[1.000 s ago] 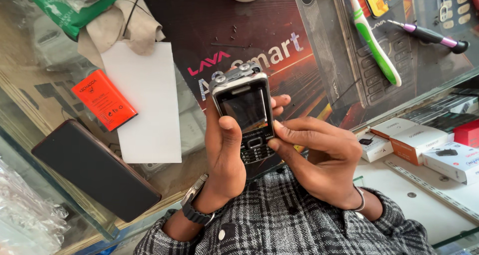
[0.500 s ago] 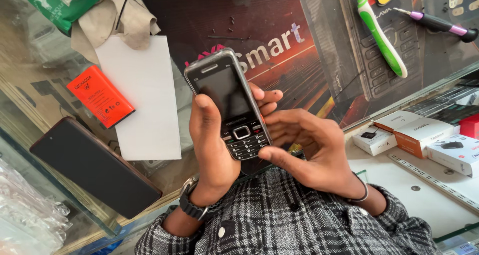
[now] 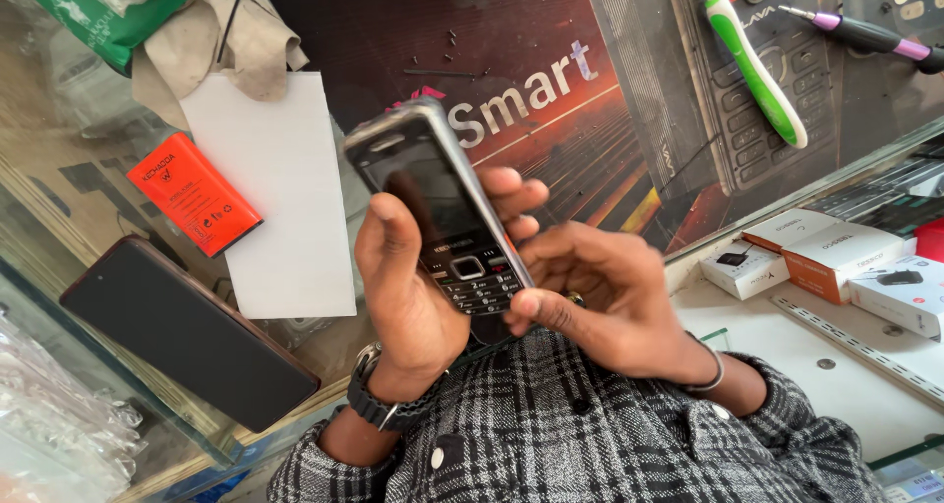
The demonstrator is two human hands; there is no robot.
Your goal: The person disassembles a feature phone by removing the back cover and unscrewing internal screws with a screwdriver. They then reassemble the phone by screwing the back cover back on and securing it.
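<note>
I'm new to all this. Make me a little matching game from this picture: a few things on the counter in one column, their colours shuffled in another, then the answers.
Things:
1. toothbrush
2. flat battery pack
3. sheet of paper
4. pen-like tool

Colours:
A. white
B. purple and black
C. green and white
D. orange-red

Right pairs: 1-C, 2-D, 3-A, 4-B.

All four lie on the glass counter, beyond the keypad phone that the left hand holds while the right hand touches its lower edge.
</note>
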